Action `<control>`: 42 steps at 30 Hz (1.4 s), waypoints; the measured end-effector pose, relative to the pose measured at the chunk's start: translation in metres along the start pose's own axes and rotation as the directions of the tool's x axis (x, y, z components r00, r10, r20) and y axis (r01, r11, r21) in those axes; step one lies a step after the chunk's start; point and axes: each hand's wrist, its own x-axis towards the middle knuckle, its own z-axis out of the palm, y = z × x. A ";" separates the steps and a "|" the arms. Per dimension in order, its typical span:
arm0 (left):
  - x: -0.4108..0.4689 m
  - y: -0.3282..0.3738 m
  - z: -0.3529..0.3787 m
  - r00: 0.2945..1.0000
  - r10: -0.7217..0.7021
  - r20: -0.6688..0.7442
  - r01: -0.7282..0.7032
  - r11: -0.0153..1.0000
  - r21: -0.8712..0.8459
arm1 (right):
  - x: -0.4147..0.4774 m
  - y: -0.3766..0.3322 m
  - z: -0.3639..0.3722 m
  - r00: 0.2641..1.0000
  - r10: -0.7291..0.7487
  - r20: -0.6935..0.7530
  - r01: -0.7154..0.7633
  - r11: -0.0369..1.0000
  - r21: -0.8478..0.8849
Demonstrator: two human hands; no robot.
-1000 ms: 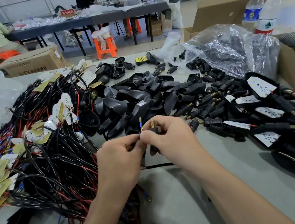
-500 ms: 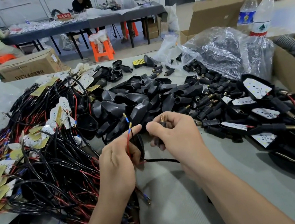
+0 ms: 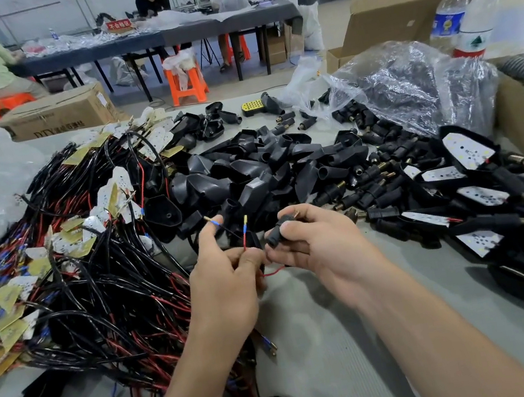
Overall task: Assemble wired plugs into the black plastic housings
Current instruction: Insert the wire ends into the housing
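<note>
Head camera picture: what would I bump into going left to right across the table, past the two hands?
Tangle of black and red wires → left hand pinching a red wire → right hand holding a black plug → black housings with white boards.

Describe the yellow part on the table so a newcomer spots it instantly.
Start at the heap of black housings mid-table. Past its far edge, left of the crumpled clear bag, lies the yellow part. It is bright yellow and dotted with dark holes; its neighbours are all black.
</note>
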 end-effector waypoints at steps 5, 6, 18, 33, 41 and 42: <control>-0.003 -0.001 0.002 0.995 -0.045 -0.086 0.035 0.993 -0.109 | 0.001 0.004 0.000 0.999 0.011 -0.038 -0.012 0.999 -0.037; -0.003 -0.001 0.001 0.993 -0.044 -0.107 0.031 0.992 -0.119 | 0.002 0.006 0.000 0.998 0.014 -0.064 -0.018 0.998 -0.057; -0.010 0.002 0.006 0.939 0.343 -0.039 -0.330 0.926 0.185 | 0.000 0.012 0.008 0.996 0.084 -0.040 -0.084 0.996 -0.007; -0.007 0.006 0.000 0.976 0.181 -0.119 -0.184 0.983 -0.017 | 0.000 -0.023 -0.012 0.989 -0.015 -0.146 0.034 0.991 0.130; -0.008 0.006 0.001 0.971 0.213 -0.112 -0.214 0.977 0.003 | -0.005 -0.021 -0.010 0.999 -0.040 0.019 0.039 0.999 0.026; -0.009 0.006 0.000 0.970 0.215 -0.115 -0.214 0.977 0.019 | -0.005 -0.021 -0.010 0.999 -0.033 0.033 0.032 0.999 0.029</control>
